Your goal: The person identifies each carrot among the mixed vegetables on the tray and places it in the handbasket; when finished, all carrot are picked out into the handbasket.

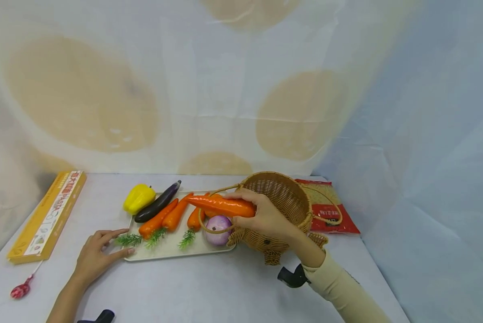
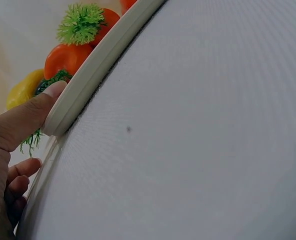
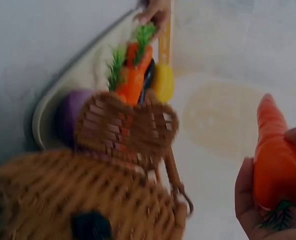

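My right hand [image 1: 263, 215] grips a large orange carrot [image 1: 221, 206] between thumb and fingers, in front of the wicker basket [image 1: 261, 242] and over its left handle. In the right wrist view the held carrot [image 3: 275, 165] shows its green stub towards the palm. At the left end of the cream tray [image 1: 164, 252], my left hand [image 1: 93, 255] holds the corner, its thumb on the rim. On the tray lie several carrots [image 1: 176, 215] with green tops, a purple onion [image 1: 215, 237] and a dark eggplant [image 1: 158, 204]. A yellow bell pepper [image 1: 138, 198] sits at its back left corner.
A yellow pasta box [image 1: 49, 215] lies at the left, with a small red object [image 1: 20, 290] on a cord near it. Behind the basket, at the right, is a red food packet [image 1: 334, 217]. A pale curtain stands behind the table.
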Action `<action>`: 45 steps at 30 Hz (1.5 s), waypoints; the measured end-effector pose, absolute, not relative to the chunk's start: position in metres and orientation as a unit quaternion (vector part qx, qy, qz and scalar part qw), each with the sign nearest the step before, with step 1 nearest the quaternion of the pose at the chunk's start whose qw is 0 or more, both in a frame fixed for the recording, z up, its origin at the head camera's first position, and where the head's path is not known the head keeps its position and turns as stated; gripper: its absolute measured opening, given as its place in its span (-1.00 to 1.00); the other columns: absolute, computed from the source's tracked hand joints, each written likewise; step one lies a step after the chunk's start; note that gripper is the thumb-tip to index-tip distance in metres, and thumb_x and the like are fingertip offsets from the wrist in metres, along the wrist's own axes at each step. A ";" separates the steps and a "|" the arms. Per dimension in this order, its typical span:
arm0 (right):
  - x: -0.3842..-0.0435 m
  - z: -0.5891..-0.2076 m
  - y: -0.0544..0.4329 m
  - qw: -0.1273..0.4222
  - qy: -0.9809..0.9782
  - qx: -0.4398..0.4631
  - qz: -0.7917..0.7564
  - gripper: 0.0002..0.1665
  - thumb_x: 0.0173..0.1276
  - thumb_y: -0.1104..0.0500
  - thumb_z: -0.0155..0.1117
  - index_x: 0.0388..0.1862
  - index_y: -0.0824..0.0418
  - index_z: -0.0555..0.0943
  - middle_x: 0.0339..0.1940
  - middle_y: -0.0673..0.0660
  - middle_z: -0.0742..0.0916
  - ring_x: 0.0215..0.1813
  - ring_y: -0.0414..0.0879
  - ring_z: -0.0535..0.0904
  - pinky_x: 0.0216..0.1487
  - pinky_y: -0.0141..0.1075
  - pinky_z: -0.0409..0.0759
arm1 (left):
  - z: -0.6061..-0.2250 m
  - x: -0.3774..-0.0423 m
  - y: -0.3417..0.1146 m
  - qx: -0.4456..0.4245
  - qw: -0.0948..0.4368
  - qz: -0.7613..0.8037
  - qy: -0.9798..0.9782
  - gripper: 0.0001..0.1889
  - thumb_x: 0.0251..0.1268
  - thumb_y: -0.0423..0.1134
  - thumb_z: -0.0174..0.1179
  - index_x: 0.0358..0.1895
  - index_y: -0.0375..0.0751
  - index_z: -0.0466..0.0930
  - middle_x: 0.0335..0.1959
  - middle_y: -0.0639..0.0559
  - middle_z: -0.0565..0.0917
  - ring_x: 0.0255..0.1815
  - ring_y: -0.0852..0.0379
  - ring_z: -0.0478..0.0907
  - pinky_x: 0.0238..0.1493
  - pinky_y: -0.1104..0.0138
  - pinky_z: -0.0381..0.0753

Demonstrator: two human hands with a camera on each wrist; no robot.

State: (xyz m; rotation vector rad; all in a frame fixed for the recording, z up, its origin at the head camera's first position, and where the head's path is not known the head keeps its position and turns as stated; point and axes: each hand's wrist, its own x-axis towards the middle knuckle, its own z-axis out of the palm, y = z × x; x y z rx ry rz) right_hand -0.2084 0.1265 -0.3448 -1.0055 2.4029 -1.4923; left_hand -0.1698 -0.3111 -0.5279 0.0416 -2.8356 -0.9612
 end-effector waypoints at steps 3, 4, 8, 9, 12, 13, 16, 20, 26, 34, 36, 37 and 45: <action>-0.220 -0.335 0.140 0.083 0.802 -0.344 -0.481 -0.43 0.23 0.32 0.32 0.25 0.13 0.57 0.13 0.17 0.61 -0.05 0.04 0.51 -0.13 -0.23 0.60 | -0.528 -0.169 -0.311 0.013 0.078 -0.320 -0.944 -0.31 0.08 0.22 0.41 0.26 -0.03 0.57 0.06 -0.20 0.48 -0.08 0.00 0.30 -0.22 0.13 0.25; -0.224 -0.332 0.144 0.090 0.804 -0.343 -0.477 -0.44 0.23 0.32 0.31 0.25 0.12 0.58 0.12 0.17 0.60 -0.07 0.04 0.51 -0.17 -0.24 0.60 | -0.528 -0.169 -0.310 0.013 0.078 -0.320 -0.944 -0.31 0.07 0.22 0.41 0.26 -0.03 0.57 0.05 -0.20 0.48 -0.08 0.00 0.30 -0.22 0.13 0.25; -0.244 -0.316 0.161 0.133 0.803 -0.327 -0.479 -0.44 0.21 0.34 0.30 0.24 0.14 0.58 0.09 0.20 0.60 -0.10 0.06 0.50 -0.22 -0.25 0.59 | -0.527 -0.169 -0.310 0.017 0.078 -0.319 -0.944 -0.30 0.07 0.23 0.41 0.26 -0.04 0.57 0.06 -0.20 0.48 -0.08 -0.01 0.30 -0.22 0.12 0.25; -0.249 -0.312 0.165 0.144 0.803 -0.322 -0.481 -0.43 0.21 0.35 0.30 0.24 0.16 0.57 0.08 0.21 0.60 -0.09 0.06 0.50 -0.21 -0.26 0.59 | -0.527 -0.169 -0.310 0.017 0.077 -0.319 -0.944 -0.30 0.07 0.23 0.41 0.26 -0.04 0.57 0.05 -0.21 0.48 -0.08 -0.01 0.30 -0.22 0.12 0.25; -0.263 -0.301 0.176 0.173 0.805 -0.314 -0.473 -0.42 0.20 0.37 0.28 0.25 0.21 0.56 0.07 0.23 0.61 -0.07 0.05 0.50 -0.18 -0.27 0.59 | -0.528 -0.169 -0.310 0.017 0.076 -0.317 -0.945 -0.29 0.07 0.23 0.41 0.27 -0.04 0.56 0.05 -0.21 0.48 -0.08 -0.01 0.30 -0.22 0.12 0.25; -0.267 -0.298 0.179 0.180 0.806 -0.315 -0.467 -0.42 0.19 0.38 0.28 0.25 0.22 0.56 0.07 0.23 0.61 -0.07 0.05 0.50 -0.17 -0.27 0.59 | -0.528 -0.169 -0.310 0.017 0.074 -0.316 -0.946 -0.29 0.07 0.23 0.40 0.27 -0.04 0.56 0.04 -0.21 0.48 -0.09 -0.01 0.30 -0.22 0.13 0.25; -0.281 -0.291 0.189 0.200 0.813 -0.322 -0.441 -0.43 0.19 0.37 0.28 0.23 0.26 0.57 0.05 0.24 0.64 -0.10 0.04 0.53 -0.17 -0.28 0.59 | -0.529 -0.169 -0.311 0.019 0.068 -0.314 -0.947 -0.28 0.07 0.24 0.40 0.28 -0.05 0.56 0.03 -0.21 0.48 -0.10 -0.02 0.30 -0.23 0.13 0.24; -0.297 -0.289 0.199 0.238 0.811 -0.328 -0.421 -0.44 0.18 0.35 0.30 0.23 0.31 0.56 0.11 0.28 0.65 -0.10 0.03 0.55 -0.17 -0.27 0.62 | -0.530 -0.167 -0.312 0.024 0.063 -0.314 -0.947 -0.27 0.07 0.25 0.40 0.28 -0.05 0.55 0.03 -0.21 0.48 -0.09 -0.02 0.29 -0.23 0.13 0.25; -0.311 -0.293 0.217 0.271 0.817 -0.313 -0.401 -0.44 0.19 0.27 0.35 0.22 0.31 0.58 0.16 0.29 0.62 -0.08 0.02 0.54 -0.13 -0.26 0.61 | -0.530 -0.168 -0.310 0.020 0.068 -0.319 -0.945 -0.28 0.07 0.24 0.40 0.28 -0.04 0.56 0.03 -0.19 0.48 -0.08 -0.01 0.29 -0.22 0.12 0.25; -0.328 -0.299 0.237 0.295 0.824 -0.285 -0.390 -0.45 0.20 0.27 0.32 0.21 0.37 0.57 0.09 0.28 0.64 -0.09 0.02 0.52 -0.09 -0.23 0.57 | -0.527 -0.165 -0.308 0.025 0.064 -0.323 -0.944 -0.28 0.07 0.25 0.40 0.27 -0.04 0.56 0.06 -0.21 0.48 -0.07 -0.02 0.29 -0.21 0.12 0.25; -0.331 -0.301 0.240 0.299 0.829 -0.279 -0.383 -0.45 0.21 0.28 0.30 0.21 0.39 0.56 0.08 0.27 0.64 -0.09 0.00 0.53 -0.07 -0.24 0.57 | -0.526 -0.164 -0.308 0.026 0.065 -0.324 -0.943 -0.28 0.07 0.25 0.40 0.27 -0.04 0.56 0.06 -0.21 0.48 -0.07 -0.02 0.29 -0.21 0.12 0.25; -0.332 -0.302 0.240 0.302 0.830 -0.274 -0.380 -0.46 0.21 0.29 0.29 0.20 0.40 0.56 0.07 0.27 0.65 -0.09 0.00 0.53 -0.07 -0.24 0.57 | -0.525 -0.163 -0.308 0.026 0.066 -0.324 -0.943 -0.28 0.07 0.25 0.40 0.27 -0.04 0.56 0.06 -0.21 0.48 -0.07 -0.01 0.29 -0.21 0.12 0.25; -0.341 -0.312 0.231 0.327 0.851 -0.240 -0.333 -0.48 0.25 0.33 0.23 0.23 0.36 0.57 0.10 0.25 0.64 -0.12 -0.03 0.50 -0.11 -0.25 0.54 | -0.524 -0.161 -0.310 0.025 0.066 -0.321 -0.945 -0.29 0.08 0.24 0.40 0.27 -0.03 0.56 0.06 -0.20 0.48 -0.07 -0.01 0.29 -0.21 0.12 0.26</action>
